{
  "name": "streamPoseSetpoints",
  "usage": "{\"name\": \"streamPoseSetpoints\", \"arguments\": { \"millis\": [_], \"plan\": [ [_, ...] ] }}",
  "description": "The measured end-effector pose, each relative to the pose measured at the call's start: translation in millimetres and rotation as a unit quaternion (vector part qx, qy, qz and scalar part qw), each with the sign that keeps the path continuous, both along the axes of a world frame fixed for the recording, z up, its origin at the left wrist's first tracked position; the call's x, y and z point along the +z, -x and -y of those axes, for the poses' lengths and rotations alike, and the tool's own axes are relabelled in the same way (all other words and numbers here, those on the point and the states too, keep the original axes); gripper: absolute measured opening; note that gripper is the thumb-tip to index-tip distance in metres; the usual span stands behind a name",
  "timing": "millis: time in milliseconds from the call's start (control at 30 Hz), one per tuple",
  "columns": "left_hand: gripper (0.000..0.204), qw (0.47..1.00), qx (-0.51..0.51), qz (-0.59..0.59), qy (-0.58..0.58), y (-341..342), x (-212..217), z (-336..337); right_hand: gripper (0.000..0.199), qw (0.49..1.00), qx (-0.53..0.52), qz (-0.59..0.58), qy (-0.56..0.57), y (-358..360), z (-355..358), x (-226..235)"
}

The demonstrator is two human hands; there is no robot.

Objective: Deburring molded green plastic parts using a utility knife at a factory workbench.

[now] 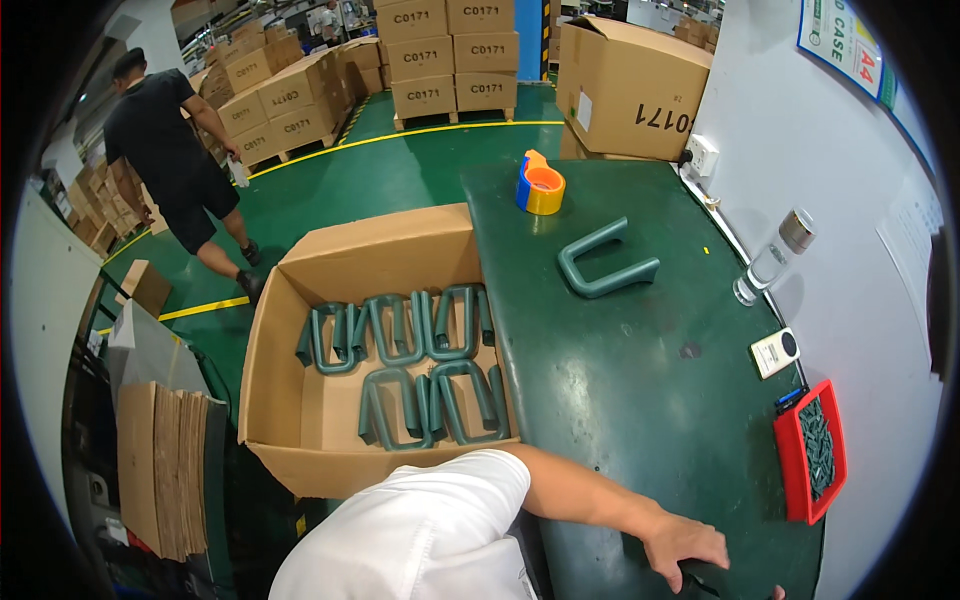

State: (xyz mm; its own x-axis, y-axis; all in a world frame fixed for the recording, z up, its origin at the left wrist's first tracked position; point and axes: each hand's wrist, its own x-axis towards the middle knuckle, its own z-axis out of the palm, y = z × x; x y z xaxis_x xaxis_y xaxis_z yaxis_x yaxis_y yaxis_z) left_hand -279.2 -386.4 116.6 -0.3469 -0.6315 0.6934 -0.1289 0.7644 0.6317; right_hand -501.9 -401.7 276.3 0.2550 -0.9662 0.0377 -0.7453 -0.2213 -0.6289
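The left hand [685, 545] is at lower right, over the green table [620, 370]. The right hand [778, 593] barely shows; I cannot tell either grip.

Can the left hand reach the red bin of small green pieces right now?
Likely yes: the left hand is over the green table, the red bin sits open-topped ahead and to its right, and nothing visible blocks the way.

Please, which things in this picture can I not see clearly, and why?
All in the head view:
Right hand: lower edge cuts off nearly all of it.
What left hand holds, if anything: hidden by hand and lower edge.
Pieces in red bin: too small and heaped to count.
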Motion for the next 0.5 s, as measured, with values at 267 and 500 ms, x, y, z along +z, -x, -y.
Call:
{"name": "streamPoseSetpoints", "arguments": {
  "millis": [267, 500],
  "plan": [
    [0.025, 0.850, -0.029, -0.376, -0.369, 4.8, 21.6, 1.2, 0.035, 0.920, -0.136, 0.366, -0.026, -26.4, 22.7, -30.8],
    [0.036, 0.656, -0.043, -0.601, -0.454, -27.7, 7.2, 12.4, 0.030, 0.948, -0.053, 0.298, -0.100, -70.8, 23.0, -109.7]
  ]
}}
